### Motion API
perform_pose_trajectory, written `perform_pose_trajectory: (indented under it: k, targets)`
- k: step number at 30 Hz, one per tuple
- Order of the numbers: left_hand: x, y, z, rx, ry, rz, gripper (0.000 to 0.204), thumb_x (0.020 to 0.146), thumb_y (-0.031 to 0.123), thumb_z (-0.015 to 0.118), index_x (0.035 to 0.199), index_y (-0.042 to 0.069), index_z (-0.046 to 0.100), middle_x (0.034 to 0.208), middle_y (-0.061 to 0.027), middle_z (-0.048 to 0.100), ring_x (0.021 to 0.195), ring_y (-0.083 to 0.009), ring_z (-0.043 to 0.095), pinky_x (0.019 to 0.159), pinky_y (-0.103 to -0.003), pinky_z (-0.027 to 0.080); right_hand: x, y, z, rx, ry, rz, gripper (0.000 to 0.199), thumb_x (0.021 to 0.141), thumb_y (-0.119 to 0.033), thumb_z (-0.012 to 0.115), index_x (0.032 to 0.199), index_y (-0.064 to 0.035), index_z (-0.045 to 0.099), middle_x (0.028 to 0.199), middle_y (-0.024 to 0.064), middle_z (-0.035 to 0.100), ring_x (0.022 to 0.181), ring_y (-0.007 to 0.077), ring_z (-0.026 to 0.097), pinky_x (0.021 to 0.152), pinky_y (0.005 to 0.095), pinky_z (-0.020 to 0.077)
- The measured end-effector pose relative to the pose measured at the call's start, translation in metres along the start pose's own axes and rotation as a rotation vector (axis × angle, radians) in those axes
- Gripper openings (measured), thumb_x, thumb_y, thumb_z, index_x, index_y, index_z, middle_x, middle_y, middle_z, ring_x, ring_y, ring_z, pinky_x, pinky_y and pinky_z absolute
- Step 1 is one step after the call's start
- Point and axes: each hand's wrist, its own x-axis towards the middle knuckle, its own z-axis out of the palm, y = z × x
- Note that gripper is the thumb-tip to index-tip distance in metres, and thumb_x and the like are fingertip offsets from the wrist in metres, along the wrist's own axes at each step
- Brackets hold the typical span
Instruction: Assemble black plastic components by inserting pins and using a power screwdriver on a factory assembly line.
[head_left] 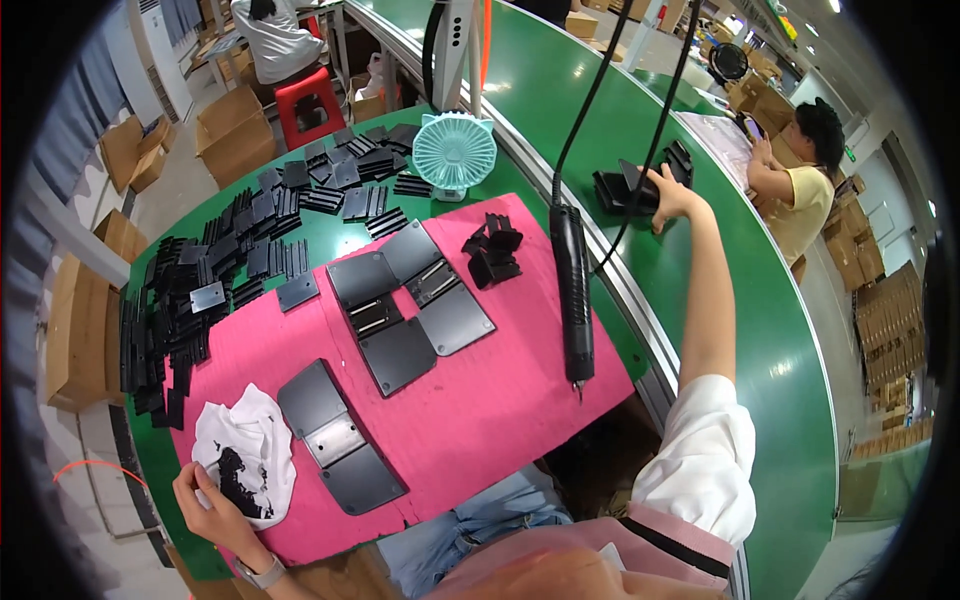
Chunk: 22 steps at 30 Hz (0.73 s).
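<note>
On the green surface to the right, my right hand point(672, 198) is closed on a black plastic part point(632, 182), one of a small group there. At the lower left, my left hand point(208, 512) rests with loosely bent fingers at the edge of a white cloth point(262, 420). A pile of small black pieces point(238, 482), like screws, lies on that cloth. Between my hands, on a pink mat point(500, 420), lie flat black plate assemblies: one near the cloth point(340, 440) with a metal middle, and two side by side point(395, 355) farther back.
A black electric screwdriver point(573, 300) hangs by its cord over the mat's right side. Small black brackets point(493, 250) lie at the mat's back right. Heaped black parts point(265, 215) fill the left. A light-blue fan point(454, 155) stands behind. Another person point(800, 185) sits across the right.
</note>
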Motion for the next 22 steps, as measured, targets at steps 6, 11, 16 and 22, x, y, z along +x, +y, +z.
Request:
perform_pose_trajectory:
  k: [6,11,16,22]
  targets:
    - [0.000,0.009,-0.001,-0.053,0.017,0.011,0.013,0.093,0.008,0.057,0.091,-0.004,0.060,0.084,-0.0096,0.061,0.077,-0.0218,0.059,0.071,-0.032,0.048,-0.025,0.017,0.027,-0.110,0.423,-0.192,0.080,0.054,-0.037,0.074,0.130,-0.0275,0.052,0.138,0.0135,0.045,0.111,0.0370,0.057,0.092,0.0446,0.0489]
    - [-0.002,0.003,0.002,-0.071,0.009,-0.029,0.014,0.094,0.009,0.057,0.091,-0.004,0.061,0.084,-0.0096,0.061,0.076,-0.0214,0.059,0.071,-0.032,0.048,-0.039,0.014,0.032,-0.215,0.553,-0.302,0.073,0.056,-0.036,0.071,0.123,-0.0128,0.052,0.124,0.0124,0.051,0.101,0.0357,0.059,0.084,0.0444,0.0514]
    - [-0.001,0.005,-0.002,-0.091,0.059,-0.015,0.013,0.094,0.009,0.057,0.092,-0.004,0.061,0.084,-0.0093,0.061,0.076,-0.0209,0.058,0.071,-0.031,0.048,-0.066,0.003,0.043,-0.087,0.674,-0.270,0.068,0.057,-0.032,0.076,0.117,-0.0075,0.054,0.121,0.0127,0.050,0.102,0.0342,0.058,0.081,0.0429,0.0518]
    - [-0.003,0.000,-0.004,-0.136,0.042,-0.047,0.012,0.093,0.008,0.058,0.094,-0.003,0.062,0.087,-0.0090,0.062,0.078,-0.0208,0.059,0.073,-0.031,0.048,-0.076,0.028,0.054,0.025,0.857,-0.375,0.059,0.059,-0.013,0.076,0.114,-0.0136,0.056,0.124,0.0066,0.055,0.092,0.0328,0.064,0.077,0.0406,0.0552]
